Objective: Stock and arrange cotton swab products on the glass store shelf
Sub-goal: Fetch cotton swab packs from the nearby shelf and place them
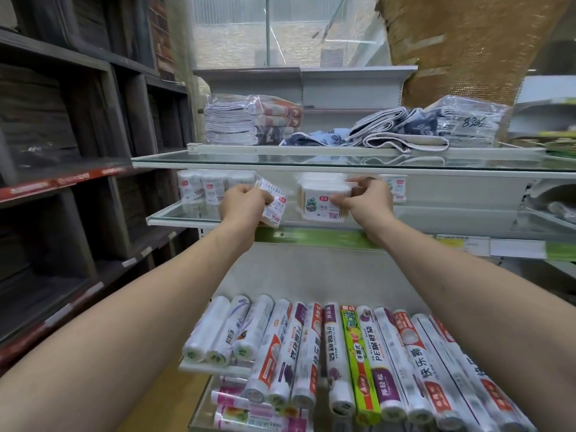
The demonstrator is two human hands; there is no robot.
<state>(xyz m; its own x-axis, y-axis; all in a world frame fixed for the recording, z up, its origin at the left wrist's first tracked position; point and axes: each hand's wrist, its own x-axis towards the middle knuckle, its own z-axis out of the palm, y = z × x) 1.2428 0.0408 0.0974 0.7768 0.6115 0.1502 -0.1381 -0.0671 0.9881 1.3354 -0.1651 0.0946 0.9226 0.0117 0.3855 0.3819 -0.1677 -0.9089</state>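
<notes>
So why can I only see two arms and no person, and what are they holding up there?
The camera sits on the person's head and looks forward and down, so you see only their arms, as if through their eyes. There is just this one picture.

The left hand grips a flat clear packet of cotton swabs with a red label. The right hand holds a white square box of cotton swabs with a small picture on it. Both are held just above the middle glass shelf with a white edge.

More white cotton swab tubs already stand at the back left of that shelf. On the glass shelf above lie folded blue and white towels in clear bags. Far below are plastic wrap rolls in many colours.
</notes>
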